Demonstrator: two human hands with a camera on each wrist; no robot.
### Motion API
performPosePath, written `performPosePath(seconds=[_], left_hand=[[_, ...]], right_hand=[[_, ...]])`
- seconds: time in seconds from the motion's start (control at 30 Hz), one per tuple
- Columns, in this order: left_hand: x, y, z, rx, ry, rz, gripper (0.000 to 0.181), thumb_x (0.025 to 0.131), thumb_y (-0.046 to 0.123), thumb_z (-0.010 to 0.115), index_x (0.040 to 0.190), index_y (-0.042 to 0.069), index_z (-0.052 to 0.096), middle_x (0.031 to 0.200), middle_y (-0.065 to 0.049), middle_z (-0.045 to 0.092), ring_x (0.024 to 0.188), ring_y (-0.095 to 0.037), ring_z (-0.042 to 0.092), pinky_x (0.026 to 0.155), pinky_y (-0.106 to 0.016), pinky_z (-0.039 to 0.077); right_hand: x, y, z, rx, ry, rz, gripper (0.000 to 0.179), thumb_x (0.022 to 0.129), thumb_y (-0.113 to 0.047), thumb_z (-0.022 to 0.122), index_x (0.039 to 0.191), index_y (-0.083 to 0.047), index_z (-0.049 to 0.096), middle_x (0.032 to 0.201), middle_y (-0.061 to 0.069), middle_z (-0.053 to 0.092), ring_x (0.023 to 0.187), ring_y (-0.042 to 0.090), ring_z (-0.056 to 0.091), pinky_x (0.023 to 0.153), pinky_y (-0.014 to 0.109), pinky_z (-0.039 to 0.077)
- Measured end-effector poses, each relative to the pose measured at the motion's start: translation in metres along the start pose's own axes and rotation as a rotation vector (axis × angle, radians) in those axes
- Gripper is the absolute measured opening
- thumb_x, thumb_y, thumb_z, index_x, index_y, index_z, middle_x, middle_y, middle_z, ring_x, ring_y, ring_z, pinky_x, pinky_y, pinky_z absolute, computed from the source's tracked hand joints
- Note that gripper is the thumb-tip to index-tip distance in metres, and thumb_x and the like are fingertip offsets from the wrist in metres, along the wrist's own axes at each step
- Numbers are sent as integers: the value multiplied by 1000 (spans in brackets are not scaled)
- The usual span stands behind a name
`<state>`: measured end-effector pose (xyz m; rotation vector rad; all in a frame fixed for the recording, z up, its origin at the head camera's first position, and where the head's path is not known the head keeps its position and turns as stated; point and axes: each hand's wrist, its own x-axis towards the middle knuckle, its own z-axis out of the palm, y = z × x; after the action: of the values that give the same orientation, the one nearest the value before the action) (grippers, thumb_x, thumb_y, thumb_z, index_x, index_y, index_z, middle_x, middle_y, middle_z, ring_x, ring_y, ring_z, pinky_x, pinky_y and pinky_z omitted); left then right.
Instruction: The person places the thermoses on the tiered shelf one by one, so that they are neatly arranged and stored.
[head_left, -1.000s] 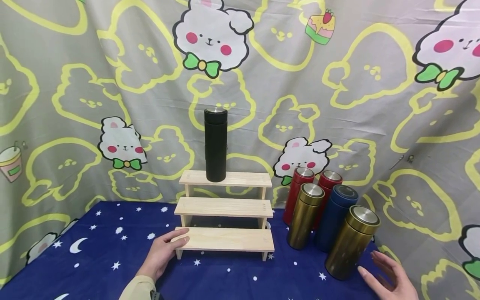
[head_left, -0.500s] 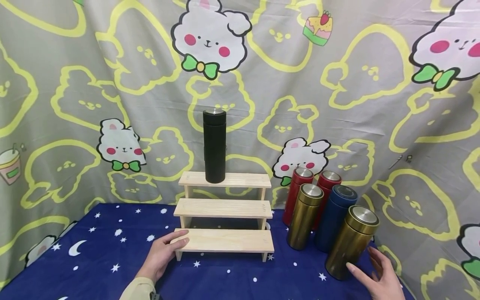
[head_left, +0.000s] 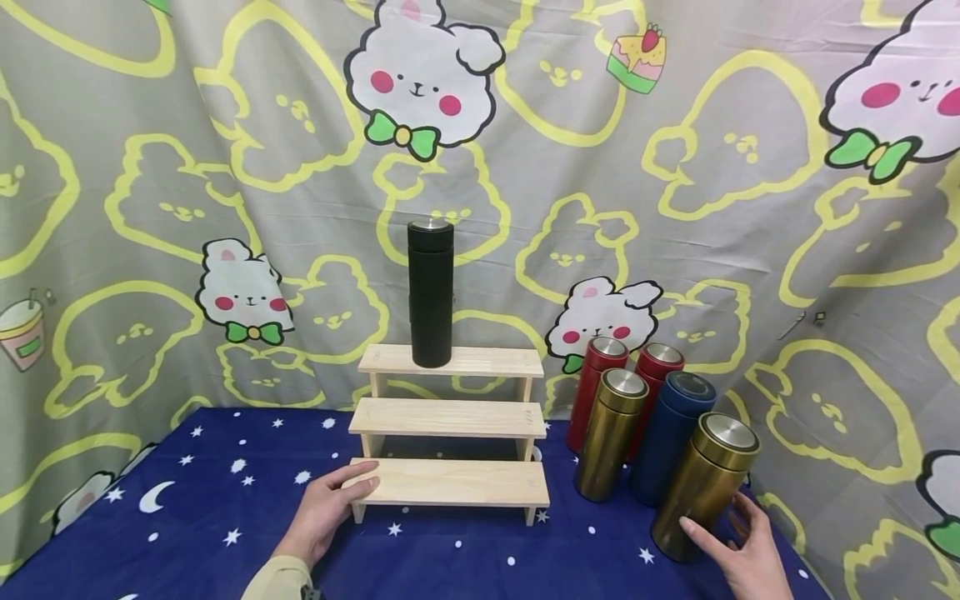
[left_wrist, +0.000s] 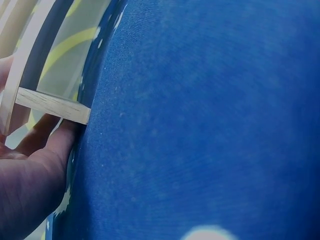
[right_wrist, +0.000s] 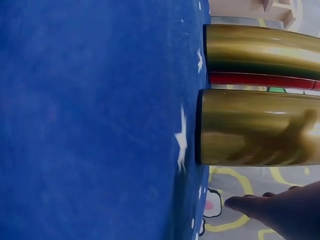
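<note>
The step in hand seems to be taking hold of the nearer gold bottle [head_left: 693,500], standing between the right hand's [head_left: 750,554] parted thumb and fingers; lifting would call for closing them. The left hand's [head_left: 321,510] fingers grip the wooden rack [head_left: 457,483].

You had two gold bottles [head_left: 611,442] [head_left: 701,483], two red bottles [head_left: 591,404] [head_left: 660,360], one blue bottle [head_left: 670,437] and one black bottle [head_left: 431,296], making six bottles, plus one wooden stand [head_left: 447,417] with three steps [head_left: 457,482]; your hands [head_left: 322,510] [head_left: 750,554] numbered two.
</note>
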<state>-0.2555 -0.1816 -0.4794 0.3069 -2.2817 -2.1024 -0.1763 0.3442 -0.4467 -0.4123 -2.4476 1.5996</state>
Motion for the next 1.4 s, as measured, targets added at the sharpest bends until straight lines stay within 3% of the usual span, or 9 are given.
performPosePath(seconds=[0.2, 0.27, 0.33, 0.4, 0.5, 0.53, 0.73, 1.07, 1.4], left_hand=[[-1, 0, 0, 0, 1, 0, 48, 84, 20, 79, 124, -1, 66, 144, -30, 41, 118, -38, 55, 100, -54, 43], [0, 0, 0, -1, 5, -3, 47, 84, 19, 79, 124, -1, 67, 144, -30, 41, 117, -37, 56, 100, -54, 43], [0, 0, 0, -3, 3, -2, 47, 84, 19, 79, 124, -1, 67, 144, -29, 41, 117, -36, 56, 100, -53, 43], [0, 0, 0, 2, 2, 1, 47, 84, 19, 79, 124, -1, 67, 144, -30, 41, 116, -36, 57, 100, -53, 43], [1, 0, 0, 7, 0, 4, 47, 84, 19, 79, 124, -1, 66, 144, -30, 41, 115, -35, 57, 99, -53, 43], [1, 0, 0, 9, 1, 5, 47, 84, 19, 79, 124, -1, 66, 144, -30, 41, 115, -35, 57, 99, -54, 43], [0, 1, 0, 12, 4, -2, 47, 85, 20, 78, 125, -1, 66, 145, -30, 40, 117, -37, 56, 100, -54, 43], [-1, 1, 1, -2, 6, 7, 47, 83, 18, 79, 124, -2, 66, 144, -30, 42, 113, -34, 59, 98, -52, 45], [-1, 2, 2, -5, 1, 13, 47, 84, 19, 79, 124, -2, 66, 144, -29, 41, 113, -33, 58, 98, -51, 46]], right_hand=[[-1, 1, 5, 43, 32, 2, 108, 89, -28, 75, 151, 9, -5, 153, 38, 7, 136, 55, 19, 105, 64, 28], [0, 1, 6, 20, 45, 10, 106, 89, -29, 75, 151, 10, -2, 152, 38, 11, 135, 54, 23, 103, 53, 38], [-1, 2, 6, -28, 59, 22, 101, 89, -31, 74, 150, 12, 6, 149, 39, 19, 133, 54, 29, 93, 35, 47], [-1, 3, 7, -75, 61, 32, 97, 89, -34, 74, 148, 13, 13, 145, 39, 26, 130, 53, 34, 85, 26, 49], [-1, 3, 8, -113, 65, 50, 93, 89, -37, 73, 146, 14, 19, 142, 39, 31, 128, 52, 38, 83, 28, 51], [-1, 4, 8, -113, 58, 48, 93, 89, -38, 73, 146, 14, 19, 143, 39, 30, 128, 53, 37, 89, 35, 51], [0, 3, 10, -127, 40, 22, 93, 88, -37, 74, 147, 12, 21, 146, 37, 26, 131, 55, 32, 104, 58, 35], [3, 0, 9, -110, 34, 56, 101, 86, -43, 75, 147, 13, 18, 145, 38, 27, 131, 55, 32, 105, 60, 33], [-7, -15, 8, -172, -15, 33, 98, 86, -45, 75, 147, 12, 23, 144, 38, 32, 129, 52, 36, 103, 58, 36]])
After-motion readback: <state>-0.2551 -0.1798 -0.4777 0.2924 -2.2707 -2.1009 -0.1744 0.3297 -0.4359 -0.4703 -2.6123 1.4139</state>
